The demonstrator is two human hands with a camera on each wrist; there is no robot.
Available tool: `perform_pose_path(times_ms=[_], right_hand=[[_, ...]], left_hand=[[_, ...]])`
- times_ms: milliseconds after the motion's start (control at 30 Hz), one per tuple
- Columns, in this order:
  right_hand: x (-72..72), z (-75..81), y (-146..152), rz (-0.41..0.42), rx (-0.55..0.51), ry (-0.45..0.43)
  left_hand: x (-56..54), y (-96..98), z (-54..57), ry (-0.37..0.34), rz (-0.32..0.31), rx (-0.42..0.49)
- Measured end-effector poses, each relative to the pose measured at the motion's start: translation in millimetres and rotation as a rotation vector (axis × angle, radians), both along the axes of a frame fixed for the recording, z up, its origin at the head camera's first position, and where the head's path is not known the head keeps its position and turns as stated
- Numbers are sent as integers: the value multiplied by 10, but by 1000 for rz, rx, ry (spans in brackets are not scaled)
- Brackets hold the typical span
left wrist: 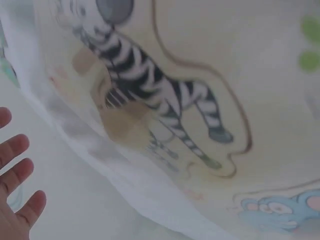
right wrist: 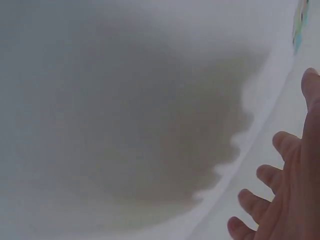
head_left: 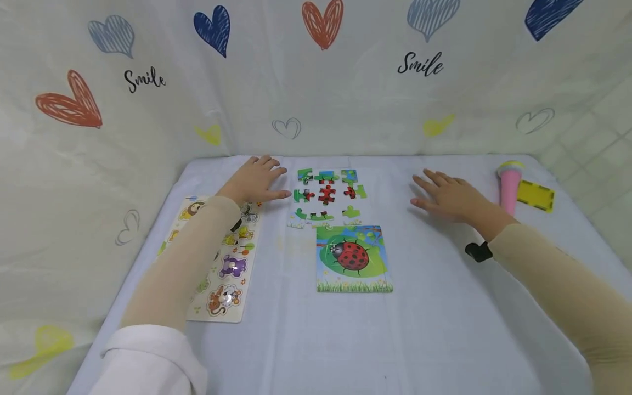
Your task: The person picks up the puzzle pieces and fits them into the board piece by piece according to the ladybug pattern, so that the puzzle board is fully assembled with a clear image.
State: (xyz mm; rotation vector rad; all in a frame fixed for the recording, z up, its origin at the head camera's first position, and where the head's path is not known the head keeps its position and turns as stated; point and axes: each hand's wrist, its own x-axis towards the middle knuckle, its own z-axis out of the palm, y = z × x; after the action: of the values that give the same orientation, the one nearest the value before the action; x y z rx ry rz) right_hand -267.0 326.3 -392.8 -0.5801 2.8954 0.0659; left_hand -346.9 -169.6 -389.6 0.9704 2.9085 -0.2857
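Observation:
My left hand (head_left: 254, 181), fingers spread, is held over the table between the animal peg board and the loose puzzle pieces, with nothing in it. My right hand (head_left: 444, 196) hovers palm down on the other side, its fingers apart and its shadow on the cloth. Between the hands lie several separated jigsaw pieces (head_left: 327, 195) in rough rows, red, green and blue. Just in front of them sits a ladybug picture board (head_left: 353, 258). Under my left forearm is the animal puzzle board (head_left: 249, 247), partly hidden; its zebra (left wrist: 145, 75) shows large in the left wrist view.
At the right edge of the table lie a pink toy microphone (head_left: 510, 186) and a yellow rectangular plastic piece (head_left: 535, 196). A white cloth (head_left: 296, 340) covers the table. Behind it hangs a curtain (head_left: 345, 93) printed with hearts and "Smile".

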Motion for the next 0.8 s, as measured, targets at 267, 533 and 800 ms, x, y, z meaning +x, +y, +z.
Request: perform_pose_path(times_ms=[267, 533, 800], right_hand=[[550, -146, -396, 154, -80, 14], [1002, -170, -668, 181, -145, -70], [1131, -220, -752, 206, -158, -77]], left_hand=[[208, 52, -35, -19, -87, 41], [420, 4, 4, -76, -86, 123], [765, 298, 28, -83, -88, 150]])
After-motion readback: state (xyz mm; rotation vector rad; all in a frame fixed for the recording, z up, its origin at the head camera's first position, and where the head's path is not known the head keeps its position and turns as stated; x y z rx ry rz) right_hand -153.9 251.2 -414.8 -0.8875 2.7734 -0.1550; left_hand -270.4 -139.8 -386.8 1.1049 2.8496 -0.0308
